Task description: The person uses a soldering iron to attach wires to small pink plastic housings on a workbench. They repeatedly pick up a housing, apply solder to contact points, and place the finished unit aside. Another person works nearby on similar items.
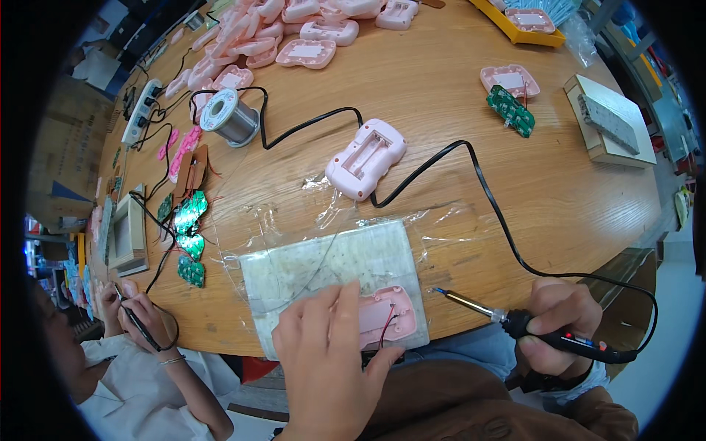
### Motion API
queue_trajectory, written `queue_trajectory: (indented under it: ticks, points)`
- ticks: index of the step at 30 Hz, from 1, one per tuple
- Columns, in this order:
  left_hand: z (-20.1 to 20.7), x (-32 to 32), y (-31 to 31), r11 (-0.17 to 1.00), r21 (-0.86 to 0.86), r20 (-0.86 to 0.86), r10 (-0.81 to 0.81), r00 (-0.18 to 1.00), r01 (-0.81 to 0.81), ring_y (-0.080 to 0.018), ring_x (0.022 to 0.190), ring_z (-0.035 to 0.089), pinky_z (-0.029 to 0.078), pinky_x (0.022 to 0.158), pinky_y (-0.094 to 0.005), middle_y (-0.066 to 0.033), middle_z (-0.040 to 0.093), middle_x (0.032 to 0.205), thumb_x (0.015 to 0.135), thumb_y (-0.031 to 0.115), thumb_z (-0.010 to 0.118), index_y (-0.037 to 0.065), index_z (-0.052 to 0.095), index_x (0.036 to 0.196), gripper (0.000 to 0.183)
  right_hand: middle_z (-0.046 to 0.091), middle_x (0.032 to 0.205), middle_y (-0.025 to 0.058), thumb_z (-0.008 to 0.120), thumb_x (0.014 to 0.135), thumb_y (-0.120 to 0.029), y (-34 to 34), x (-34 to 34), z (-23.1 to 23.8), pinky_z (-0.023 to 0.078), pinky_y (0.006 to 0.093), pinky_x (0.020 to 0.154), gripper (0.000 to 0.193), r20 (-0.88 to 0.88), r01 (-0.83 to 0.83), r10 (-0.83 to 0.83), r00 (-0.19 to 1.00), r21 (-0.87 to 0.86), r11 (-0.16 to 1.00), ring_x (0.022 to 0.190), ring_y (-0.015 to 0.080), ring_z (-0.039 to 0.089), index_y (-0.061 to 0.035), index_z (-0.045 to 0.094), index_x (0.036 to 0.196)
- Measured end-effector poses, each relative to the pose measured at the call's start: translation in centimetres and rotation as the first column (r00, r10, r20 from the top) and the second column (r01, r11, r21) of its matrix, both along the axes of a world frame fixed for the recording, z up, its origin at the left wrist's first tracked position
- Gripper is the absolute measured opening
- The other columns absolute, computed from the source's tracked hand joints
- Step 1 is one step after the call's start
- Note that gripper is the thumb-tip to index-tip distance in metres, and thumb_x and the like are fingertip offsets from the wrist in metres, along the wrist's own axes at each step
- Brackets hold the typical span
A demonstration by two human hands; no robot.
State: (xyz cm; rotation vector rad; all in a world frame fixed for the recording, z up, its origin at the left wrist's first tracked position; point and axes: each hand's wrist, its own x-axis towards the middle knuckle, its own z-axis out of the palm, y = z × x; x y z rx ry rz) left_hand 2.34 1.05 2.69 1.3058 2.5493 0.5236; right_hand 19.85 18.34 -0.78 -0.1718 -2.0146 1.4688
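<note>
My left hand (331, 360) lies over a pink plastic shell half (404, 312), its fingers along the left side and its thumb at the near edge. Red and black wires (387, 323) run from inside the shell toward the thumb. Something dark shows beside the thumb, too covered to make out. Under the shell is a worn whitish mat (287, 272) with clear film around it. My right hand (562, 320) is closed around a black soldering iron (548, 334), whose tip points left, apart from the shell. The iron's black cord loops back across the table.
Beyond the mat sits a pink case with a battery bay (366, 158); a solder spool (230, 117) stands farther left. Pink shells (250, 33) are piled at the back. Green circuit boards (191, 235) lie left, another (510, 110) right. A co-worker's hands (143, 320) hold a tool at left.
</note>
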Motion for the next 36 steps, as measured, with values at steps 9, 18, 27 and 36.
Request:
queue_trajectory:
  ticks: [9,18,27,36]
  points:
    - [3.0,-5.4,3.2,0.929,0.348,-0.151,-0.078,0.985,0.127,-0.0328,0.088,0.054,0.043,0.078,-0.0405,-0.0144,0.057,0.099,0.065,0.015,0.081,0.006,0.064,0.109,0.048,0.053,0.056,0.0064,0.073,0.068,0.004,0.3,1.2,-0.3,0.034,0.0305,0.045,0.025,-0.047,0.035,-0.036,0.998,-0.036,0.999,0.046,0.0183,0.047,-0.0032,0.058,0.086]
    - [4.5,-9.4,14.2,0.822,0.520,-0.205,-0.143,0.968,0.232,-0.0378,0.110,0.054,0.042,0.094,-0.0419,-0.0222,0.058,0.116,0.075,0.018,0.076,-0.004,0.055,0.123,0.057,0.055,0.066,0.0077,0.071,0.071,0.004,-0.9,1.9,-1.6,0.034,0.0278,0.047,0.024,-0.093,0.107,-0.115,0.989,-0.085,0.991,0.052,0.0121,0.046,-0.0017,0.056,0.088]
    - [-1.7,-5.0,-6.3,0.687,0.713,0.012,0.185,0.983,-0.138,-0.0299,0.084,0.062,0.050,0.073,-0.0372,-0.0122,0.063,0.095,0.076,-0.003,0.066,0.002,0.066,0.105,0.029,0.064,0.081,0.0160,0.059,0.092,-0.045,-3.3,-3.6,-3.9,0.051,0.0263,0.054,0.057,-0.054,0.200,-0.212,0.976,-0.169,0.965,0.060,0.0182,0.062,0.0039,0.051,0.121]
    - [-8.1,-9.1,-15.0,0.528,0.752,0.083,0.517,0.852,-0.394,-0.0301,0.083,0.063,0.051,0.071,-0.0369,-0.0110,0.063,0.093,0.073,-0.006,0.063,0.001,0.067,0.100,0.028,0.060,0.081,0.0134,0.058,0.088,0.005,-7.0,-10.6,-7.1,0.047,0.0244,0.052,0.016,-0.124,0.195,-0.169,0.978,0.239,0.951,0.060,0.0149,0.056,-0.0018,0.060,0.103]
